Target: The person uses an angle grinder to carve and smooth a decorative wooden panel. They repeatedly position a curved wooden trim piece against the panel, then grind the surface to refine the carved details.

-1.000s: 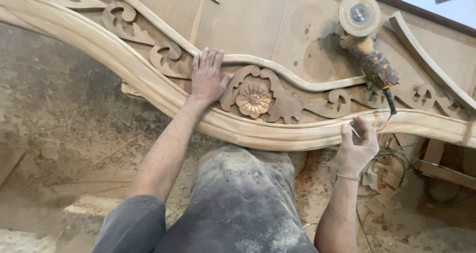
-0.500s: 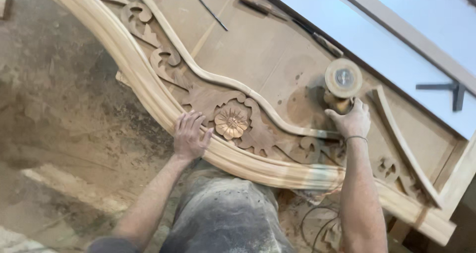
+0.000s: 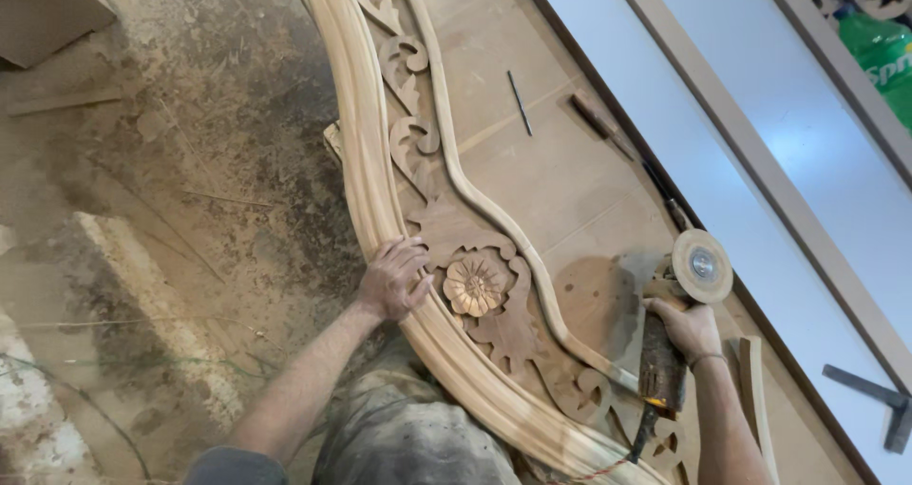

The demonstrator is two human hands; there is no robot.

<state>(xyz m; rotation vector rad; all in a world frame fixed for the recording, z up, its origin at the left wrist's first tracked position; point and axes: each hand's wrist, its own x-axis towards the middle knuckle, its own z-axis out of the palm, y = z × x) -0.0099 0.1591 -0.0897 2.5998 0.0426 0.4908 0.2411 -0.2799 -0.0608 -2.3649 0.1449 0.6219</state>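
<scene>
A long curved carved wooden panel [image 3: 366, 152] lies on a board, with scroll ornaments and a carved flower rosette [image 3: 474, 285] near its middle. My left hand [image 3: 391, 278] rests flat on the panel's thick moulded edge, just left of the rosette, fingers spread. My right hand [image 3: 686, 328] grips the body of an angle grinder [image 3: 679, 300]. Its round sanding disc [image 3: 702, 266] faces up, over the flat board to the right of the carving. The grinder's cable runs down towards me.
The sawdust-covered floor [image 3: 171, 209] spreads to the left. A thin dark rod [image 3: 519, 103] and a brown-handled tool [image 3: 600, 127] lie on the flat board. A pale blue panel [image 3: 760, 133] and a green bottle [image 3: 883, 53] are at right, a metal square [image 3: 879, 399] lower right.
The view has swung, so the panel now runs steeply up the frame. My right hand reached up from the panel's edge and took hold of the grinder. My left hand stays by the rosette.
</scene>
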